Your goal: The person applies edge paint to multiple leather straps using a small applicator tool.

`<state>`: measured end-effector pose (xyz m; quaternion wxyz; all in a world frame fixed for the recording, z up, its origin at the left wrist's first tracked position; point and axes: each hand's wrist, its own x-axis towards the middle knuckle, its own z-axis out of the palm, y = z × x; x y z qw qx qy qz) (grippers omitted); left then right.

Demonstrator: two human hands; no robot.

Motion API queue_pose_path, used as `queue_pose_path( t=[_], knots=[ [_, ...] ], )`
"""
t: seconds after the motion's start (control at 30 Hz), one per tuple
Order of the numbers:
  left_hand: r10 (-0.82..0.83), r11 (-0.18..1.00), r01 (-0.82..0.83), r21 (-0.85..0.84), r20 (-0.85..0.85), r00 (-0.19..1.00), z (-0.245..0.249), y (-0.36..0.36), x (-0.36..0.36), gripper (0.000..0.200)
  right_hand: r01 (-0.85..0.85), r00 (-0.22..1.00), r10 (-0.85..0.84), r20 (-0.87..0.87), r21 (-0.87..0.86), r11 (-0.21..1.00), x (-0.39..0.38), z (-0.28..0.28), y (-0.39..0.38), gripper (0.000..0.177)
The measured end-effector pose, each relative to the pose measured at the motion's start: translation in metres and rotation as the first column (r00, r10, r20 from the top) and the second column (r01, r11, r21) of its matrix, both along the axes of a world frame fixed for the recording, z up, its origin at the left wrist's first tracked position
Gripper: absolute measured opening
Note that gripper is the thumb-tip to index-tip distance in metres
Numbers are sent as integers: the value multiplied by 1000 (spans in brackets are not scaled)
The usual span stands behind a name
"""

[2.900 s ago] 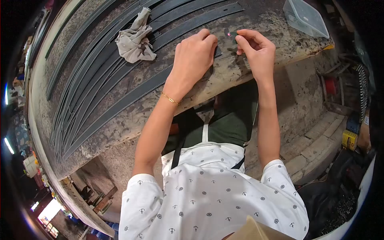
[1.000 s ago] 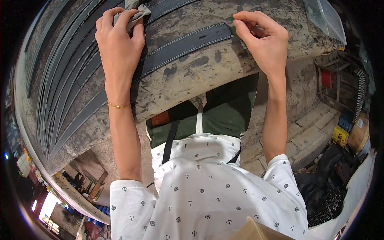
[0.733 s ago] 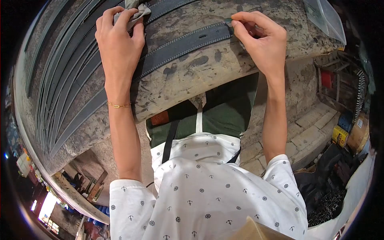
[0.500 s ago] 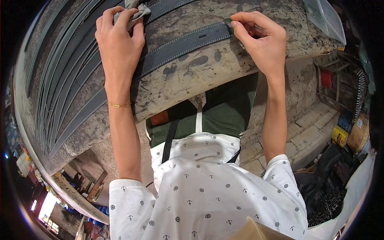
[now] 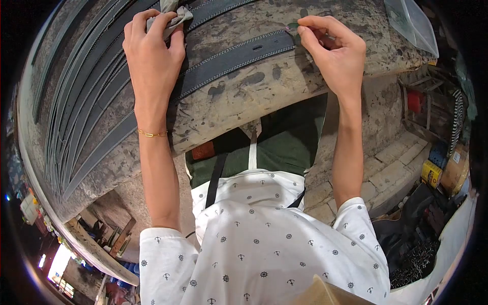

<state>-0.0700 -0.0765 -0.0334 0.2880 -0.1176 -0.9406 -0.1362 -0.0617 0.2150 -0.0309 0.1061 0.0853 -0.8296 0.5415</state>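
Note:
A dark grey belt strap (image 5: 223, 65) with pale double stitching along both edges lies flat on the worktable, a slot near its right end. My left hand (image 5: 154, 56) is closed on a crumpled grey cloth (image 5: 175, 21), above the strap's left part. At the strap's right tip, my right hand (image 5: 335, 53) pinches a small dark green piece (image 5: 293, 27) between thumb and forefinger. What kind of thing that piece is cannot be made out. The other fingers of my right hand are curled in.
Several more stitched straps (image 5: 76, 96) lie side by side at the left of the stained worktable (image 5: 244, 109). A clear plastic bag (image 5: 409, 25) rests at the far right. On the floor at right are a yellow box (image 5: 431, 173), a cardboard box (image 5: 456, 169) and a wooden stool (image 5: 427, 104).
My right hand has shifted slightly to the right with the green piece. My left hand and the cloth have moved very little.

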Motion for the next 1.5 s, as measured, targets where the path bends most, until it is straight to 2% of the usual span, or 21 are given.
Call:
queue_pose_path(
  t=[0.07, 0.17, 0.23, 0.37, 0.43, 0.57, 0.63, 0.67, 0.73, 0.87, 0.93, 0.97, 1.03, 1.07, 1.1, 1.13, 1.2, 1.23, 1.3, 1.43, 1.5],
  knots=[
    [-4, 1000, 4, -2, -6, 1000, 0, 0, 0, 22, 20, 1000, -20, -2, 7, 1000, 0, 1, 0, 10],
    [5, 1000, -5, -2, 6, 1000, 1, 1, 0, 22, -63, 998, 64, -8, 49, 997, -1, -1, 3, 11],
    [-21, 998, 21, 56, 8, 1000, -1, 1, -1, 20, -28, 999, 29, -14, 29, 999, 0, -1, 1, 11],
    [-14, 998, 13, 55, 17, 1000, -1, 0, -1, 20, 35, 999, -36, -19, -43, 998, 0, -1, -2, 11],
    [-9, 998, 8, 62, 19, 1000, 0, 1, -1, 20, -24, 999, 25, -24, 49, 999, 0, -2, 2, 11],
    [-21, 998, 20, 61, 9, 1000, 1, 1, 0, 21, -61, 997, 64, -41, 76, 995, -1, -3, 4, 11],
    [2, 1000, -2, 22, 12, 1000, 2, 2, 0, 22, 29, 1000, -29, 9, -33, 999, 0, -2, 1, 11],
    [2, 1000, -3, 21, 10, 1000, 2, 1, 0, 22, 28, 1000, -28, 8, -33, 999, 0, -1, 1, 11],
    [2, 999, -3, 36, 27, 1000, 2, 2, 0, 22, -29, 998, 32, -53, 52, 998, 0, 0, 1, 10],
    [-1, 1000, 1, 20, 0, 1000, 6, 4, 1, 22, -48, 998, 50, -48, 52, 998, -1, -1, 2, 11],
    [-47, 984, 44, 172, 14, 999, 11, 8, 4, 20, 46, 996, -57, -67, -155, 987, -1, 1, 2, 10],
    [-71, 959, 61, 276, 26, 997, 18, 17, 7, 19, 48, 995, -60, -74, -158, 986, -2, -1, 6, 10],
    [-140, 898, 130, 420, -6, 990, 32, 42, 12, 19, 198, 978, -209, -2, -313, 929, -5, -8, 17, 11],
    [-216, 886, 218, 408, -53, 975, 31, 54, 12, 22, 198, 978, -210, -4, -315, 928, -6, -8, 18, 11],
    [-298, 853, 285, 437, -42, 954, 31, 68, 14, 22, 178, 978, -208, -23, -432, 884, -7, -7, 18, 12],
    [-383, 818, 293, 495, 90, 919, 30, 81, 18, 31, 151, 978, -206, -42, -541, 827, -8, -6, 18, 13],
    [-534, 808, 459, 368, 132, 835, 6, 97, 15, 39, 172, 975, -221, -17, -572, 802, -8, -4, 18, 15],
    [-534, 808, 458, 370, 132, 835, 7, 100, 16, 39, 182, 973, -232, -14, -577, 796, -9, -4, 17, 15],
    [-469, 883, 456, 113, 174, 866, 8, 104, 23, 42, 207, 968, -253, 2, -579, 789, -4, -5, 17, 16],
    [-460, 886, 438, 152, 181, 869, 8, 107, 24, 38, 208, 967, -256, -1, -582, 786, -6, -3, 12, 14],
    [-511, 855, 479, 200, 159, 845, 8, 103, 22, 30, 192, 966, -257, -28, -587, 787, -6, -3, 15, 12]
  ],
)
